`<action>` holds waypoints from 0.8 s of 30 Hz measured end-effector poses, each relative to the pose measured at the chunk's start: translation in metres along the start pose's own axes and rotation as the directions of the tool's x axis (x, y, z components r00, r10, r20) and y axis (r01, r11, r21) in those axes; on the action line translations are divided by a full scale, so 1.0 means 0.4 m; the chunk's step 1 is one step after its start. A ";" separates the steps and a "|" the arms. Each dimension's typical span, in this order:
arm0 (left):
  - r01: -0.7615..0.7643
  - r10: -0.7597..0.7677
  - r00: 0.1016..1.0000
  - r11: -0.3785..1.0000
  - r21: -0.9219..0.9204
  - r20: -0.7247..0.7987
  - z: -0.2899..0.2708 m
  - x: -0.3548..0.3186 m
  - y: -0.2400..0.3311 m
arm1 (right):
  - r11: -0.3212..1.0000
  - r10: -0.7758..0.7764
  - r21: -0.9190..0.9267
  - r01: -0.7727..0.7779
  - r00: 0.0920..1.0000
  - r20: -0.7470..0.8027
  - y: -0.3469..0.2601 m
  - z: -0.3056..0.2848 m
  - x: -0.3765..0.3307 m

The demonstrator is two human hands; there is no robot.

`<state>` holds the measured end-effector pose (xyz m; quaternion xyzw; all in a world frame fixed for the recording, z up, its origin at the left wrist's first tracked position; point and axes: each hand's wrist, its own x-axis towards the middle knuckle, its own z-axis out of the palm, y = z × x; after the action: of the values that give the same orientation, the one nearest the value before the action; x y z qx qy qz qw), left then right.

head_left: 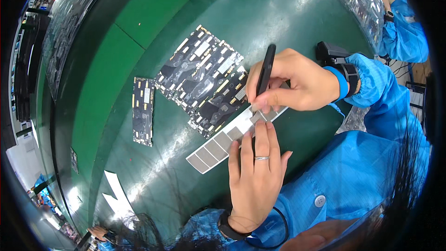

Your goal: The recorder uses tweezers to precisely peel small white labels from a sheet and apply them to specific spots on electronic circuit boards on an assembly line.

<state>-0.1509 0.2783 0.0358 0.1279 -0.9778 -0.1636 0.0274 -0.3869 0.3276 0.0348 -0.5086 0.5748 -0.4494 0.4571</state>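
Observation:
A white backing strip (218,146) bearing a row of grey rectangular stickers lies slantwise on the green mat. My left hand (254,169), a ring on one finger, rests palm down with its fingers stretched over the strip's lower edge. Above it, my right hand (297,81) grips slim black tweezers (266,69), tips pointing down at a grey sticker (255,117) on the strip. Whether the tips pinch it I cannot tell. Just beyond the strip lies a panel of dark circuit boards (200,81), partly hidden by my right hand.
One narrow circuit board (143,110) lies left of the panel. White paper strips (118,193) are at the lower left. Clear plastic trays (355,4) stand at the far right, near another person's blue sleeve (404,32). A black device (331,52) sits behind my right wrist.

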 end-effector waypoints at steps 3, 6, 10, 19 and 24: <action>-0.005 0.004 0.999 1.000 -0.023 -0.049 -0.005 0.006 -0.001 | 0.993 0.054 0.112 -0.050 0.998 -0.032 -0.023 -0.031 0.032; 0.011 -0.014 0.999 0.998 -0.064 -0.052 -0.018 0.033 0.002 | 0.997 -0.010 0.080 0.013 0.999 -0.036 0.011 -0.090 0.097; 0.026 -0.027 0.998 1.000 -0.007 -0.061 -0.013 0.101 -0.011 | 0.999 0.046 -0.017 -0.045 0.998 0.037 0.013 -0.115 0.125; 0.075 -0.075 0.997 0.997 0.015 -0.019 -0.006 0.110 -0.013 | 0.990 0.085 -0.125 -0.071 0.991 0.105 0.002 -0.124 0.144; 0.089 -0.088 0.996 0.996 0.031 -0.024 -0.005 0.110 -0.015 | 0.992 0.054 -0.123 -0.038 0.991 0.123 -0.004 -0.119 0.145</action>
<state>-0.1917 0.2609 0.0364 0.1734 -0.9733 -0.1476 0.0293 -0.4370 0.2721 0.0410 -0.5492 0.5824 -0.3702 0.4713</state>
